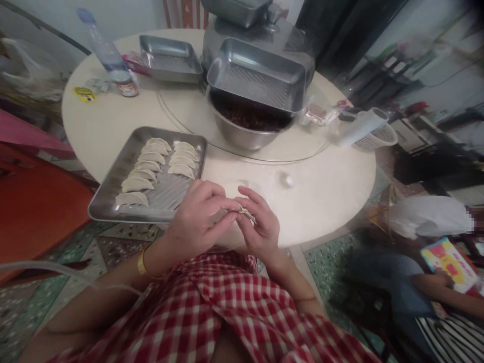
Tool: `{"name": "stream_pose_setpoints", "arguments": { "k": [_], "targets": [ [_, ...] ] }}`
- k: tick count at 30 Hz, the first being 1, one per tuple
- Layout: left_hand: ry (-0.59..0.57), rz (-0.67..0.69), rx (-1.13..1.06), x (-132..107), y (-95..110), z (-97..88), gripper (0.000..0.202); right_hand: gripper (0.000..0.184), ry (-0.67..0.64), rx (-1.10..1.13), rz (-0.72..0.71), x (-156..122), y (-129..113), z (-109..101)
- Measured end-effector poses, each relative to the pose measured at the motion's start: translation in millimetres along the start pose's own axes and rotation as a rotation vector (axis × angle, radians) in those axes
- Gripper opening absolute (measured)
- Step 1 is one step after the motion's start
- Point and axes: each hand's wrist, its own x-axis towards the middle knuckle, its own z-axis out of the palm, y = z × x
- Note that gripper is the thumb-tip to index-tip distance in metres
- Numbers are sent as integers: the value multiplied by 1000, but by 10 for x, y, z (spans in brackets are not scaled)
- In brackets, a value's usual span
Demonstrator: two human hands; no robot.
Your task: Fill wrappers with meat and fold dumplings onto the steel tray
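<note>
Between both hands, just above the table's near edge, is a dumpling (246, 212) with its rim pinched together; part of it is hidden by fingers. My left hand (202, 214) is closed on its left side, thumb and forefinger pressed at the edge. My right hand (262, 222) pinches the other end, its forefinger raised. To the left lies a metal tray (162, 201) with two rows of folded dumplings (138, 184). Beyond my hands a pale round wrapper (236, 189) lies on the table, partly covered. A small white lump (287, 180) sits to its right.
On the glass turntable (189, 118) stands a steel bowl (245, 136) of dark filling, with a metal pan (260, 75) resting over it. Another pan (172, 58), a plastic bottle (100, 43) and a jar (126, 86) stand farther back. At right are a basket (378, 137) and a seated person (401, 282).
</note>
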Motion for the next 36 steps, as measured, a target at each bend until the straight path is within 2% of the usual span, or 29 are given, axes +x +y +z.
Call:
{"name": "stream_pose_setpoints", "arguments": {
  "k": [6,19,28,33,36],
  "targets": [
    [-31,-20,-14,-32,23,-16,6,39,-1,52,47,-30,19,-8],
    [-42,63,77,26,14,-32,6,37,20,-34,-19,-1,10,-19],
    [-37,17,46,43,56,11,6,36,20,-92,-65,13,4,-8],
    [-74,-74,-139,23,28,-49,7,32,26,-86,-35,9,18,-12],
    [-36,-102,-105,-2,-27,-82,9,32,28,-38,3,-7,29,-12]
  ]
}}
